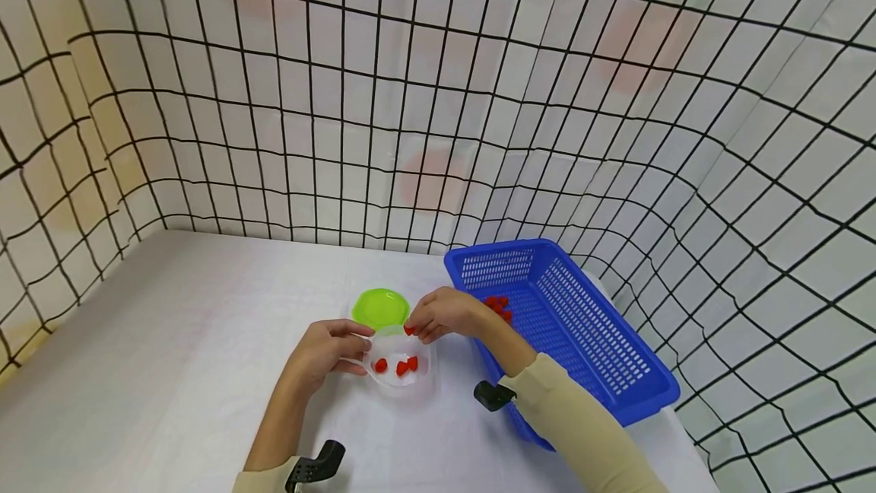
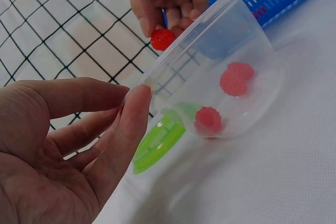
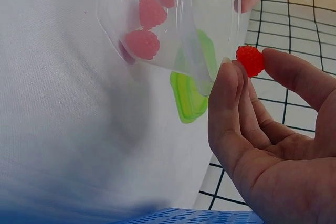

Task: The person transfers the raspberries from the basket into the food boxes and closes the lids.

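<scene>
A clear plastic container [image 1: 404, 381] stands on the white table with a few red raspberries [image 1: 381, 365] inside. My left hand [image 1: 327, 356] pinches the container's rim at its left side, thumb and fingers on either side of the edge, as the left wrist view shows. Between thumb and fingertip my right hand [image 1: 441, 314] holds one raspberry [image 3: 250, 61] at the far right of the rim. Right behind the container lies a bright green lid [image 1: 380, 308].
A blue perforated basket [image 1: 582, 326] sits at the right under my right forearm, with several more raspberries [image 1: 497, 303] at its left end. Black wire grid panels [image 1: 369, 97] enclose the table [image 1: 171, 371] at the back and sides.
</scene>
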The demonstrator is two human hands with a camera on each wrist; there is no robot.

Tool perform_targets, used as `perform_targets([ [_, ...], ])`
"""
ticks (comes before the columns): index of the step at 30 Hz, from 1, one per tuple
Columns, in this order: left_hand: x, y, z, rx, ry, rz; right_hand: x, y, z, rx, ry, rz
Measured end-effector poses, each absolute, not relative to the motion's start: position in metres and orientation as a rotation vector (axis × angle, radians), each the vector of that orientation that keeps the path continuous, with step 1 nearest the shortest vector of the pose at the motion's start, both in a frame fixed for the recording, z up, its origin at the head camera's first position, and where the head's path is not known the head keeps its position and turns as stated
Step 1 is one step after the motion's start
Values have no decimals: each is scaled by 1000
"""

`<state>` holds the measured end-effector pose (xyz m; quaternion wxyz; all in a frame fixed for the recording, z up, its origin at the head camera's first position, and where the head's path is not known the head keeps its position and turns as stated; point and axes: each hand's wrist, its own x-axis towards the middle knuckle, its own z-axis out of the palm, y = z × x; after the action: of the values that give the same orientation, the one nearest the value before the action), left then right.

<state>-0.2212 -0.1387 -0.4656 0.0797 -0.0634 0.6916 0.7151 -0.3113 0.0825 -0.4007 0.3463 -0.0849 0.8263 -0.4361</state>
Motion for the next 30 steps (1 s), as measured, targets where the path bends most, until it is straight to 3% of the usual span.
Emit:
perform_targets([
  [30,-221,-139,-466,-191,2079,2127,-308,82,-396,-215,2159,-1107],
])
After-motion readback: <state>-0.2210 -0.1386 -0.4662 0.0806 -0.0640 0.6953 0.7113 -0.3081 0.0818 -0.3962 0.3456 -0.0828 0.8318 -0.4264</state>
